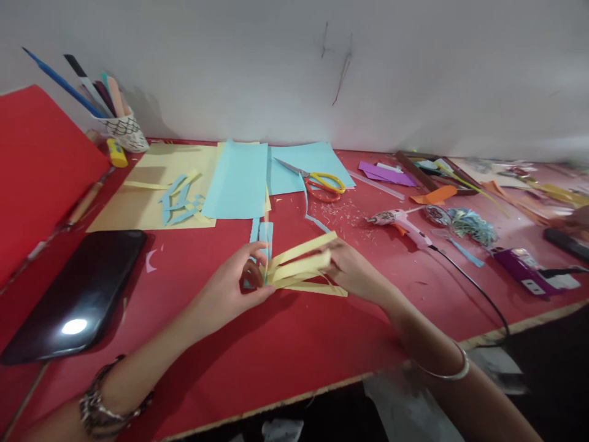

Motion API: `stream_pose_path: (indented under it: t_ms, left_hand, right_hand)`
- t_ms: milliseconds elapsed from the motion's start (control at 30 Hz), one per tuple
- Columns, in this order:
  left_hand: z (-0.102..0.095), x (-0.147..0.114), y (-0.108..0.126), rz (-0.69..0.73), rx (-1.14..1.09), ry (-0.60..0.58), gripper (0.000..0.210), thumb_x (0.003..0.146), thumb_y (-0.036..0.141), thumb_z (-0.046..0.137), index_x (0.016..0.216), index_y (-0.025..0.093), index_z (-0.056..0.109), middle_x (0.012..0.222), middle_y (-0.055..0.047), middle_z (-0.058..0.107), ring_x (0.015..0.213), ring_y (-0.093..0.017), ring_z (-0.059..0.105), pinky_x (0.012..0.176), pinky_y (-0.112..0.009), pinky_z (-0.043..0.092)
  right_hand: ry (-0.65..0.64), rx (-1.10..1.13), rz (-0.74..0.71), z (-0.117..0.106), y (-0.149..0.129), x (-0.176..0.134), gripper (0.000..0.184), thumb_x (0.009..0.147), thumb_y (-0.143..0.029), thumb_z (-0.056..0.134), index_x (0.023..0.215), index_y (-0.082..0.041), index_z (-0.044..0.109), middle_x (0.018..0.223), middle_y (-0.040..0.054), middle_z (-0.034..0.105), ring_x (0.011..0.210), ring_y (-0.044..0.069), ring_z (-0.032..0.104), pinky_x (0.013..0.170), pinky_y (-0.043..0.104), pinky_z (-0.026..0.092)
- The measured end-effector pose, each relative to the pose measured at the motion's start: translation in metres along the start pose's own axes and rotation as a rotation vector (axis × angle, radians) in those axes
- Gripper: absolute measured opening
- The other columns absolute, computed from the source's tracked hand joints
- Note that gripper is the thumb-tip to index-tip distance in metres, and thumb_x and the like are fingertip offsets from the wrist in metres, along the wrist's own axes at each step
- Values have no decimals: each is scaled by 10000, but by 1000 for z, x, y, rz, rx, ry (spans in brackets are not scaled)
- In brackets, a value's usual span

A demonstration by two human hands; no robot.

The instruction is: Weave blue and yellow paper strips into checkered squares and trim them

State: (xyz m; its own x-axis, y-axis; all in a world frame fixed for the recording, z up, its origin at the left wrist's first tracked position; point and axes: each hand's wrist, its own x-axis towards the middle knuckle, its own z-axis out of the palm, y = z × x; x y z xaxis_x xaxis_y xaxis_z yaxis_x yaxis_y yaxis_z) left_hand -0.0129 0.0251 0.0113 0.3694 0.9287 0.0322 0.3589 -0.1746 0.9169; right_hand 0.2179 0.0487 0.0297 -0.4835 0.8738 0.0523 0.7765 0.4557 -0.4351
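A few pale yellow paper strips [301, 265] are held just above the red tabletop between my two hands. The thumb and curled fingers of my left hand [232, 279] pinch their left end, where a thin upright edge of paper also shows. Closed around the right end is my right hand [354, 268], its fingertips partly hidden by the strips. Light blue paper strips [265, 233] lie just behind my left hand. Scissors [317, 181] with yellow and orange handles rest on blue paper sheets [239, 178] farther back.
At left lie a black phone [78, 291] and yellow sheets [151, 209] with cut scraps; a pen cup [126, 130] stands behind. To the right are a pink glue gun [398, 222] with its cord, a purple box [524, 270] and a tray [437, 175]. Another person's blurred hand [575, 221] shows far right.
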Motion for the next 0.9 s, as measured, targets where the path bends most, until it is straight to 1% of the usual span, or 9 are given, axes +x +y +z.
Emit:
stream_pose_path:
  t_ms: [100, 233, 300, 400, 467, 533, 633, 767, 900]
  left_hand:
    - [-2, 1, -4, 69, 82, -26, 440, 744, 300, 543, 1156, 229, 405, 939, -18, 529, 647, -98, 551, 612, -247, 493]
    - [-6, 1, -7, 185, 232, -127, 356, 796, 269, 480, 1148, 231, 456, 981, -31, 532, 760, -120, 567, 700, -254, 492]
    - [-8, 1, -7, 225, 350, -162, 314, 805, 263, 471, 1117, 224, 487, 981, -36, 539, 814, -139, 564, 716, -257, 483]
    - [-11, 3, -7, 277, 497, -165, 276, 804, 272, 495, 1074, 217, 513, 997, -44, 552, 859, -159, 555, 724, -265, 467]
    - [-11, 5, -8, 320, 554, -179, 214, 815, 265, 494, 1016, 208, 540, 964, -44, 567, 840, -160, 555, 700, -257, 453]
    - [-12, 7, -10, 356, 591, -199, 159, 833, 256, 478, 954, 194, 562, 907, -42, 579, 811, -160, 553, 670, -252, 439]
    - [-12, 8, -12, 380, 597, -223, 150, 843, 253, 468, 920, 182, 575, 872, -44, 583, 797, -161, 548, 665, -255, 435]
    - [-12, 8, -11, 329, 584, -252, 135, 826, 254, 497, 895, 173, 580, 861, -46, 577, 779, -158, 548, 656, -253, 446]
    - [-11, 8, -11, 325, 595, -260, 140, 829, 271, 499, 892, 179, 583, 905, -56, 587, 817, -168, 563, 701, -274, 460]
  right_hand:
    - [173, 42, 109, 0, 5, -2, 190, 791, -118, 341, 679, -197, 473, 692, 33, 548, 649, 152, 521, 627, 291, 424]
    - [450, 210, 190, -2, 14, -4, 248, 711, -59, 322, 838, -201, 481, 709, 5, 558, 650, 131, 538, 624, 272, 427]
    - [559, 282, 182, -5, 14, -8, 254, 713, -58, 328, 863, -209, 465, 714, -7, 549, 656, 123, 539, 624, 265, 433]
    - [659, 210, 78, -11, 4, -17, 166, 745, -72, 387, 787, -215, 457, 699, -15, 528, 649, 113, 522, 616, 252, 429]
    - [571, 85, -91, -12, -7, -26, 139, 771, -81, 427, 768, -207, 485, 698, -9, 535, 642, 109, 515, 612, 243, 427]
    - [335, -29, -278, -7, -18, -33, 137, 803, -95, 441, 796, -192, 537, 759, 20, 574, 700, 122, 533, 642, 246, 436]
    - [145, -283, -385, 6, -30, -38, 193, 838, -113, 432, 807, -193, 606, 866, 54, 605, 765, 159, 526, 675, 284, 425]
    - [149, -534, -270, 16, -35, -37, 185, 850, -180, 463, 909, -200, 636, 1065, 104, 578, 887, 206, 500, 763, 349, 394]
    - [99, -554, -107, 10, -32, -33, 199, 852, -223, 463, 960, -198, 628, 1177, 128, 527, 982, 240, 480, 850, 430, 363]
